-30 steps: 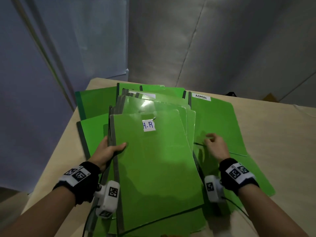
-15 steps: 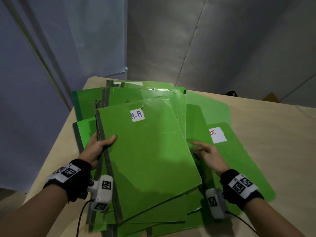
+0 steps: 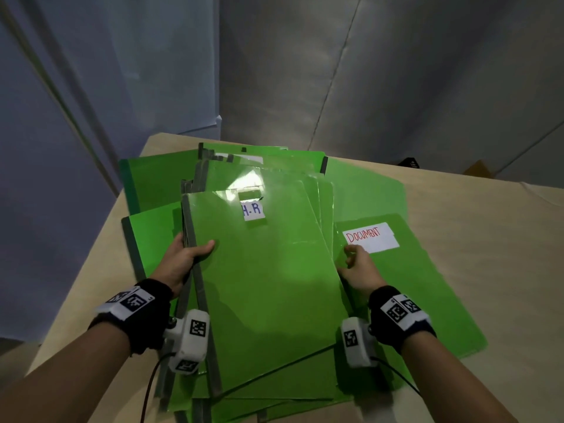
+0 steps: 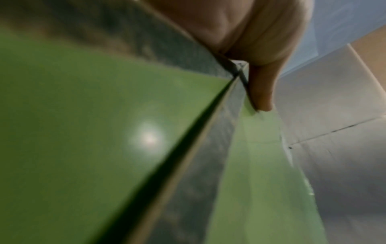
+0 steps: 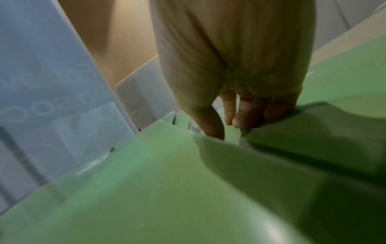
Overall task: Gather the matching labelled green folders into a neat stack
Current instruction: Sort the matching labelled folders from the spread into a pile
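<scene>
Compared with half a second ago, the label on the folder at right centre of the head view is now fully uncovered and reads "DOCUMENT" in red, where only its last letters showed before; the right hand [image 3: 360, 270] has pulled in closer to the held bundle's right edge.

Gripped by the left hand [image 3: 183, 261], the bundle of green folders [image 3: 268, 288] fills the middle of the head view. The thumb lies on top of the front cover and the fingers wrap under the grey spines at the bundle's left edge. In the left wrist view the thumb [image 4: 261, 89] presses down on a grey spine strip. The top folder carries a white label [image 3: 252, 210] reading "H.R" in blue near its upper edge.

In the right wrist view the right hand's fingertips [image 5: 240, 118] and thumb curl down onto the edge of a green sheet, pinching it. Which folder that edge belongs to I cannot tell.

Beside it lies the DOCUMENT folder [image 3: 421, 288], flat on the beige table [image 3: 488, 239], partly tucked under the bundle. More green folders [image 3: 152, 184] spread at the upper left of the pile and under the bundle's lower edge.
</scene>
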The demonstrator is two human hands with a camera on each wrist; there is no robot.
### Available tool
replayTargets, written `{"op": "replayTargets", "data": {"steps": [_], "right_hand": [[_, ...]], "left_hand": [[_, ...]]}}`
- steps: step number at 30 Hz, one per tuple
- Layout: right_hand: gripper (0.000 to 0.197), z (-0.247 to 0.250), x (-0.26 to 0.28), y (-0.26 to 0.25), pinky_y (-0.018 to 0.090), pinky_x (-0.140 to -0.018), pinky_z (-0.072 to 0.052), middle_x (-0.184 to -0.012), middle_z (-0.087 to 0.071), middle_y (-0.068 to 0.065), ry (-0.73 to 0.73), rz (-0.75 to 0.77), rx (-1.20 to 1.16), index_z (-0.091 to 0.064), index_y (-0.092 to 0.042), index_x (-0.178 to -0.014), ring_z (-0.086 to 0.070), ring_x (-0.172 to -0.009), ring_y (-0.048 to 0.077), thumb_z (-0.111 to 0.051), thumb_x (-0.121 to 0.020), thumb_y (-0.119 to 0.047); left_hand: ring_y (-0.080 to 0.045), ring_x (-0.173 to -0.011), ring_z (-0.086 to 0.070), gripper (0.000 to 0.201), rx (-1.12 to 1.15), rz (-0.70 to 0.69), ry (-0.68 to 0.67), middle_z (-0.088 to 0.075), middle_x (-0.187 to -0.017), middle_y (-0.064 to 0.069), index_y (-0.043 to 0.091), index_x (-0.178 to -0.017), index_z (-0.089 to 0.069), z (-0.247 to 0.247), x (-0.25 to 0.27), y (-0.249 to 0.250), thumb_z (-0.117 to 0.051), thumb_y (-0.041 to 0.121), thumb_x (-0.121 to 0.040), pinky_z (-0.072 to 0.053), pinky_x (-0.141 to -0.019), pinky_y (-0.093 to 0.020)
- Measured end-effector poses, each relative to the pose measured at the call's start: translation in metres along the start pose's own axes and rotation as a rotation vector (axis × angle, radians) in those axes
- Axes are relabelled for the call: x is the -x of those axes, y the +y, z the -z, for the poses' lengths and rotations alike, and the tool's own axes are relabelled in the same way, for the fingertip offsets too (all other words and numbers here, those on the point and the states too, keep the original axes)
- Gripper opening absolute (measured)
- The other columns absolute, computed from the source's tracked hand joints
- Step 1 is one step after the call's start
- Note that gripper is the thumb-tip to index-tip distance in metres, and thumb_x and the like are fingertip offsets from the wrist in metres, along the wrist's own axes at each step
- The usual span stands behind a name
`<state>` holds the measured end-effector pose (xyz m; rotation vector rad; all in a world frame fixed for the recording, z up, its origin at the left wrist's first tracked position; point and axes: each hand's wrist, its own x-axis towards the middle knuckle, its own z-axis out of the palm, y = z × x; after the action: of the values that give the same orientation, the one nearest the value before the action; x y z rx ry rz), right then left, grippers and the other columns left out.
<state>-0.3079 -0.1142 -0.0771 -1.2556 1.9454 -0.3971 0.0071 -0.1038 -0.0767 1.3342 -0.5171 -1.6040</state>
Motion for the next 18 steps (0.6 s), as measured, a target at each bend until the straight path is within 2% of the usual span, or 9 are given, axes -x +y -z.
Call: {"op": "replayTargets", "data": {"steps": [3,6,7,10,11,13,14,16,18], "right_hand": [[0.056,0.004,0.013,0.001,0.024,-0.081,-0.046,-0.096,-0.052,0.002,-0.081,-0.001,-0.027,-0.037,-0.003,-0.137,-0.047,-0.102,0.021,-0.044,-0.085,0.015],[0.048,0.011,0.02,0.013,0.025,-0.078,-0.044,-0.09,-0.055,0.003,-0.127,-0.025,-0.04,-0.048,0.001,-0.128,-0.051,-0.091,0.02,-0.035,-0.084,0.018],[0.044,0.015,0.022,0.017,0.022,-0.073,-0.043,-0.087,-0.055,0.001,-0.134,-0.032,-0.055,-0.051,0.002,-0.125,-0.052,-0.085,0.016,-0.037,-0.085,0.016],[0.039,0.043,0.01,0.032,0.015,-0.063,-0.045,-0.099,-0.058,0.005,-0.037,-0.072,-0.066,-0.054,0.0,-0.123,-0.055,-0.082,0.014,-0.049,-0.085,0.01],[0.043,0.055,0.003,0.039,0.018,-0.064,-0.049,-0.105,-0.058,0.009,0.066,-0.079,-0.052,-0.052,0.0,-0.126,-0.057,-0.084,0.021,-0.057,-0.084,0.005],[0.068,0.078,-0.01,0.057,0.038,-0.086,-0.053,-0.12,-0.057,0.019,0.243,-0.171,0.064,-0.044,-0.003,-0.132,-0.058,-0.104,0.033,-0.075,-0.074,-0.018],[0.085,0.085,-0.015,0.068,0.049,-0.095,-0.047,-0.128,-0.053,0.022,0.27,-0.241,0.14,-0.041,-0.005,-0.133,-0.054,-0.114,0.039,-0.08,-0.064,-0.037],[0.112,0.09,-0.018,0.08,0.058,-0.104,-0.036,-0.139,-0.04,0.026,0.264,-0.355,0.245,-0.034,-0.005,-0.137,-0.039,-0.129,0.043,-0.077,-0.05,-0.063],[0.11,0.091,-0.011,0.081,0.058,-0.108,-0.028,-0.146,-0.025,0.027,0.282,-0.411,0.331,-0.027,-0.002,-0.141,-0.022,-0.137,0.043,-0.075,-0.06,-0.059]], "left_hand": [[-0.034,-0.125,-0.051,0.065,-0.101,-0.062,0.004,-0.05,-0.14,-0.017,0.006,-0.141,-0.036,-0.007,-0.001,-0.01,-0.066,0.009,-0.082,-0.037,-0.11,-0.049],[-0.035,-0.13,-0.047,0.094,-0.259,-0.076,0.031,-0.044,-0.143,-0.014,0.014,-0.132,-0.048,0.016,-0.043,-0.048,-0.084,0.052,-0.053,-0.04,-0.107,-0.051],[-0.035,-0.128,-0.05,0.093,-0.317,-0.056,0.036,-0.046,-0.141,-0.015,0.011,-0.127,-0.051,0.01,-0.038,-0.046,-0.084,0.054,-0.052,-0.043,-0.105,-0.049],[-0.028,-0.101,-0.061,0.04,-0.393,-0.043,0.056,-0.06,-0.12,-0.015,0.0,-0.116,-0.055,-0.023,0.012,-0.014,-0.07,0.013,-0.081,-0.049,-0.09,-0.033],[-0.027,-0.097,-0.06,0.039,-0.44,-0.038,0.075,-0.06,-0.118,-0.016,-0.003,-0.12,-0.052,-0.024,0.013,-0.014,-0.066,0.006,-0.084,-0.047,-0.087,-0.032],[-0.031,-0.106,-0.057,0.063,-0.438,-0.039,0.138,-0.054,-0.13,-0.021,-0.003,-0.134,-0.037,-0.021,0.015,-0.008,-0.069,0.006,-0.08,-0.046,-0.093,-0.036],[-0.035,-0.115,-0.054,0.079,-0.415,-0.032,0.164,-0.048,-0.137,-0.025,0.001,-0.141,-0.028,-0.018,0.015,-0.003,-0.073,0.009,-0.077,-0.045,-0.099,-0.041],[-0.039,-0.126,-0.047,0.11,-0.4,0.0,0.169,-0.041,-0.143,-0.029,0.003,-0.147,-0.017,-0.014,0.016,0.006,-0.083,0.025,-0.062,-0.038,-0.108,-0.048],[-0.04,-0.124,-0.051,0.119,-0.437,0.052,0.132,-0.048,-0.137,-0.032,-0.008,-0.137,-0.035,-0.014,0.017,0.008,-0.084,0.045,-0.043,-0.039,-0.108,-0.049]]}}
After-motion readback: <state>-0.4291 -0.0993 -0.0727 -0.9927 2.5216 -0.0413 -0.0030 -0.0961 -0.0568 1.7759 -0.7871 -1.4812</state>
